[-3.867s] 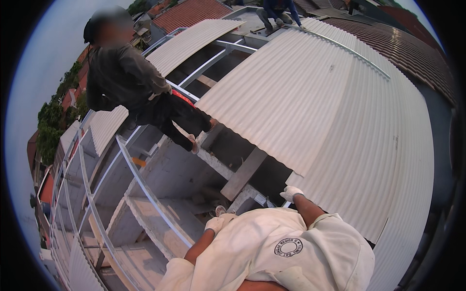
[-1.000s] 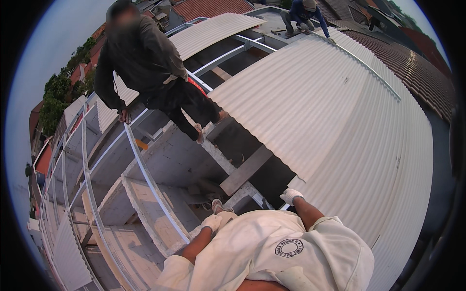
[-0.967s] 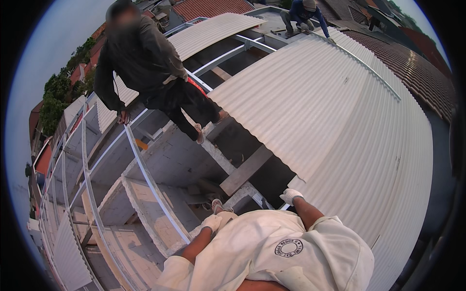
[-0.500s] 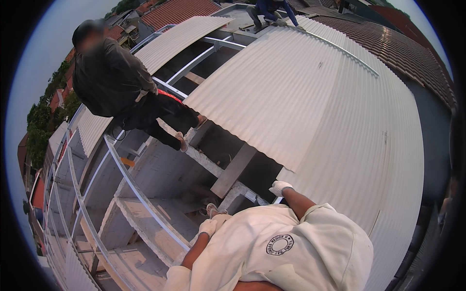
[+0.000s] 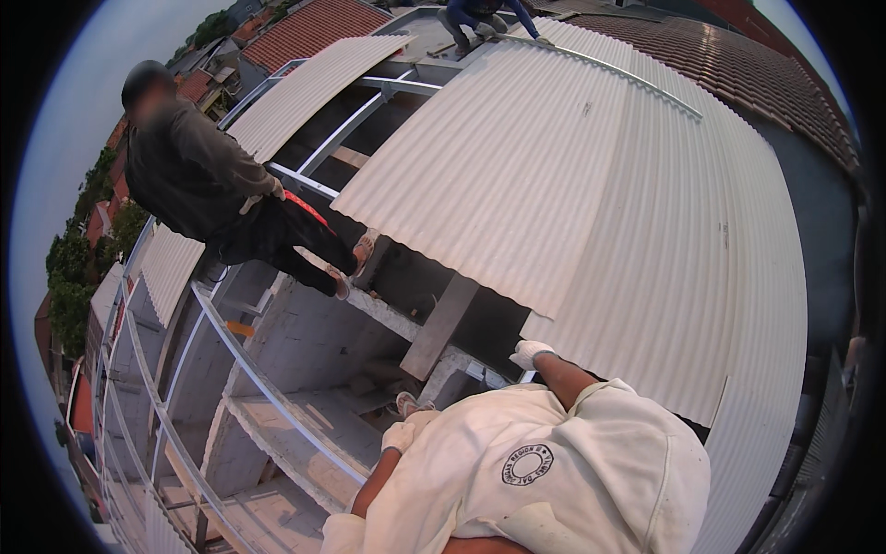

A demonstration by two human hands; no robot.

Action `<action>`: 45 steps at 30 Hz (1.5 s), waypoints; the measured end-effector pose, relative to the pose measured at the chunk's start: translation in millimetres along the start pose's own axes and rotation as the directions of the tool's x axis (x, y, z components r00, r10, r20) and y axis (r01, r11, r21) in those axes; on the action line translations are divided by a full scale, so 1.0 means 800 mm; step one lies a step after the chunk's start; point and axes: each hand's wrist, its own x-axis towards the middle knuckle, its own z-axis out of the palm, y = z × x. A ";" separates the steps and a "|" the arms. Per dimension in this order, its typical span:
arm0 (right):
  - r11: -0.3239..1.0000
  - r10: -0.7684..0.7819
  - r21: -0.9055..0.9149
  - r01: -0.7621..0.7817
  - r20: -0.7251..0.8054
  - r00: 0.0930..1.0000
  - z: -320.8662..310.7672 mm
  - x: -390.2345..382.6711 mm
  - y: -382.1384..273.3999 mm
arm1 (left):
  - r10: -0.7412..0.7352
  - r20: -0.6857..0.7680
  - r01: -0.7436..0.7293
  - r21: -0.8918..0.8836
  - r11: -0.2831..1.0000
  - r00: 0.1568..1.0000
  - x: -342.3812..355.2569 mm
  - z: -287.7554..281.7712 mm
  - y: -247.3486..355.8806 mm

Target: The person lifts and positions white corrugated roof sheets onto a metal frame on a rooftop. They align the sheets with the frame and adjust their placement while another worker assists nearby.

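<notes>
My right hand [image 5: 532, 354], in a white knitted glove, is closed on the near corner of a pale corrugated roofing sheet [image 5: 498, 194]. The sheet overlaps another corrugated sheet [image 5: 655, 240] on its right. My left hand [image 5: 399, 437], also gloved, rests low beside my knee with its fingers curled; whether it holds anything is hidden. Below and between my hands, part of my sandalled foot [image 5: 408, 403] shows by a concrete ledge.
A co-worker in dark clothes [image 5: 198, 166] stands on a wall top at left. Another co-worker [image 5: 475, 20] crouches at the far edge, touching a long metal bar [image 5: 628, 74] on the sheets. Curved metal beams [image 5: 268, 374] span open rooms; a grey plank [image 5: 441, 323] bridges a gap.
The near edge of the roofing has shifted slightly away from me, and a dark gap now shows beside my shirt. The view has tilted a little. My right hand keeps its place at the corner.
</notes>
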 end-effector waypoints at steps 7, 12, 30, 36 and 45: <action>1.000 -0.026 -0.006 0.026 -0.036 0.999 0.006 0.017 0.011 | -0.022 0.018 0.022 0.004 1.000 1.000 0.005 0.001 0.005; 0.999 -0.040 -0.032 0.039 -0.031 0.999 0.009 0.028 0.019 | -0.012 -0.013 0.012 0.023 1.000 1.000 0.015 0.011 0.000; 1.000 -0.002 0.019 0.002 -0.025 1.000 0.004 0.015 0.013 | 0.051 0.029 -0.053 0.071 0.996 0.998 0.030 -0.003 0.012; 1.000 0.007 0.014 -0.007 0.014 1.000 0.001 0.014 0.014 | 0.000 0.040 -0.003 0.074 0.997 0.999 0.029 -0.008 0.013; 0.999 0.022 0.040 -0.023 0.019 1.000 -0.012 0.013 0.014 | 0.033 0.102 -0.046 0.127 0.991 0.994 0.033 -0.008 0.015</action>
